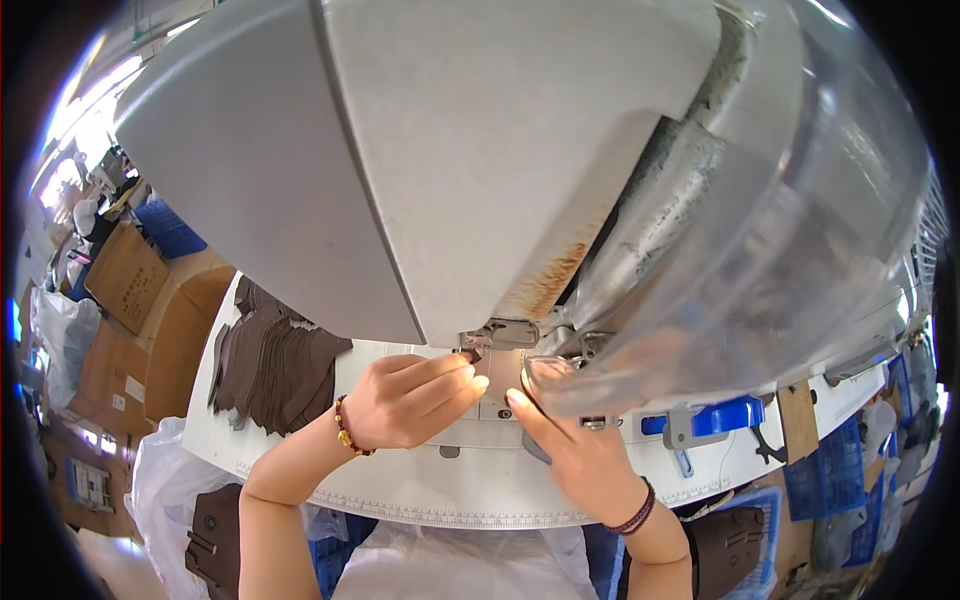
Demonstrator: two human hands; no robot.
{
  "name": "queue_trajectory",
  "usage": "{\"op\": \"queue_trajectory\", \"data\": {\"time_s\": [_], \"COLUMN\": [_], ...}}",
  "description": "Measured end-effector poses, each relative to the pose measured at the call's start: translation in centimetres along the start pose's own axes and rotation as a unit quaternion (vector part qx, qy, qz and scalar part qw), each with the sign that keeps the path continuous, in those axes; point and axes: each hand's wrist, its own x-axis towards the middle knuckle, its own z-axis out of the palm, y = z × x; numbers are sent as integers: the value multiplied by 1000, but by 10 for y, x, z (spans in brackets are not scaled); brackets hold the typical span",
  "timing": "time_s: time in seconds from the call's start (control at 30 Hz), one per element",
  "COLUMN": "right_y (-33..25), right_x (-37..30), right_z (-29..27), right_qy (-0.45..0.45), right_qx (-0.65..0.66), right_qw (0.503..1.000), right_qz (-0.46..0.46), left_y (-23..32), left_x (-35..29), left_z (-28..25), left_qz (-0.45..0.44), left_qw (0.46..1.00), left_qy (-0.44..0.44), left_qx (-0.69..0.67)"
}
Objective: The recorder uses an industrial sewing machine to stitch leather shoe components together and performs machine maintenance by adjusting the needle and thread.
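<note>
A large white sewing machine (520,150) fills the upper middle. My left hand (415,400), beaded bracelet at its wrist, is closed, with thumb and fingers pressed together close to the needle area (500,335). A small dark bit shows at its fingertips, too little to name. My right hand (580,460), with a braided band, lies on the white table just right of the needle, index finger stretched toward it. A clear plastic guard (640,370) partly covers those fingers. A dark grey edge shows beneath the right hand. Left of my left hand lies a fanned pile of dark brown cut pieces (270,370).
The curved white table (470,490) carries a ruler strip along its front edge. A blue and grey attachment (725,415) and a black hook-shaped tool (768,447) lie at right. Brown panels (215,535) hang below. Cardboard boxes (130,280) stand left, blue crates (825,470) right.
</note>
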Motion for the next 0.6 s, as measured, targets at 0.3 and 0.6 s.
{"op": "queue_trajectory", "data": {"time_s": [0.3,0.6], "right_y": [11,25], "right_x": [4,11], "right_z": [-10,-14], "right_qy": [-32,16], "right_qx": [-28,-33], "right_qw": [999,997], "right_qz": [-14,-70], "left_y": [0,-1], "left_x": [4,6], "left_z": [0,-2], "left_qz": [-13,-38], "left_qw": [999,996], "left_qy": [-26,-77], "left_qx": [-14,-21]}}
